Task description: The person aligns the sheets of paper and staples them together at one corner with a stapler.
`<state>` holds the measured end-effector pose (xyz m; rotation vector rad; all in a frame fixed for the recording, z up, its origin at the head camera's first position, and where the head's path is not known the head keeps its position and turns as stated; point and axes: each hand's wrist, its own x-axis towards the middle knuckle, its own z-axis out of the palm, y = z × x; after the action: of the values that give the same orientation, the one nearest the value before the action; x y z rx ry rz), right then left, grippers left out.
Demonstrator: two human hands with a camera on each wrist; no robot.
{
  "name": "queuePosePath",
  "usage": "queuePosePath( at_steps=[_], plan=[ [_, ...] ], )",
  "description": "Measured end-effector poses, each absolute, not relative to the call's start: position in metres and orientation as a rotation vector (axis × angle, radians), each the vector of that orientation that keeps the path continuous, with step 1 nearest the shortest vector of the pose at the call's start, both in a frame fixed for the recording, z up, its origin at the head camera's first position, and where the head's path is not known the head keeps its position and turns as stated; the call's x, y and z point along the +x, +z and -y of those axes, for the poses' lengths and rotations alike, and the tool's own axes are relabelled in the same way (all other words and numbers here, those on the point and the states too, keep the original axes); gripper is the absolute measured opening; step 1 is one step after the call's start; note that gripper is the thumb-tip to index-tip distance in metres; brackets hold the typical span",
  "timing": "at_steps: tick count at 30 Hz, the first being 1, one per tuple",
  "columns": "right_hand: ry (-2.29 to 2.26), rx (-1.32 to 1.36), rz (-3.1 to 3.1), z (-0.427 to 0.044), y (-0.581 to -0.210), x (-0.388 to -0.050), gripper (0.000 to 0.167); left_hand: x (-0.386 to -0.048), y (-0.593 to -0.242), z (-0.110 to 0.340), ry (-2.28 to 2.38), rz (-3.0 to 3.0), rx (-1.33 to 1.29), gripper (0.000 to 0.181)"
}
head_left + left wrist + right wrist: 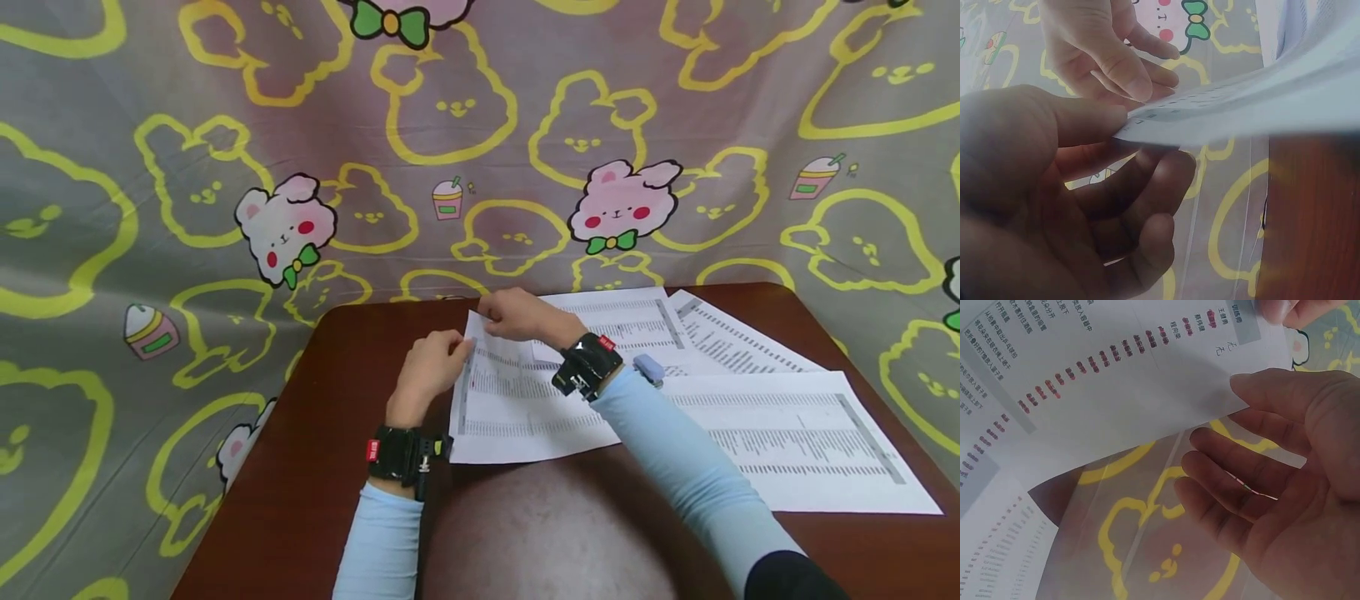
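Pinching the left edge of the printed paper (517,392), the left hand (429,367) is sitting well to the left of the lilac stapler (648,369), thumb above and fingers beneath. From my remote seat I'm seeing the paper lying left of the stapler, bowing up where it's being held. Going by that curve, I'm judging it light, floppy and quick to crease, with any stacked sheets apt to slide; I'm favouring a soft hold at the edges, close to the corners. As for pose, the left forearm is reaching almost straight forward, while the right one is slanting across, passing just beside the stapler. Beyond and left of the stapler, the right hand (525,317) is hovering at the paper's far corner, thumb over the edge, fingers loosely bent; I can't tell whether it's gripping. More printed sheets (802,450) are lying beyond the stapler and to its right.
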<state>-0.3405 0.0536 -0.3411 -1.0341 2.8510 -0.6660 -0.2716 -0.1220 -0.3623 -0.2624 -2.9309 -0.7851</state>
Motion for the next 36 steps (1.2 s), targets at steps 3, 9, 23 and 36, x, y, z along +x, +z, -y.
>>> queuePosePath(
  at_steps=[3,9,23,36],
  plan=[
    [-0.673,-1.041,-2.838,-0.053,-0.341,-0.341,0.007,-0.269,-0.363,0.125,-0.798,2.93,-0.249,0.029],
    [-0.646,-1.031,-2.827,-0.053,-0.341,-0.344,0.011,-0.266,-0.363,0.13,-0.81,2.914,-0.261,0.028],
    [-0.645,-1.119,-2.794,-0.056,-0.342,-0.352,0.008,-0.257,-0.362,0.14,-0.803,2.962,-0.23,0.031],
    [-0.681,-1.096,-2.822,-0.058,-0.336,-0.348,0.01,-0.23,-0.37,0.171,-0.787,3.111,-0.147,0.033]
  ],
)
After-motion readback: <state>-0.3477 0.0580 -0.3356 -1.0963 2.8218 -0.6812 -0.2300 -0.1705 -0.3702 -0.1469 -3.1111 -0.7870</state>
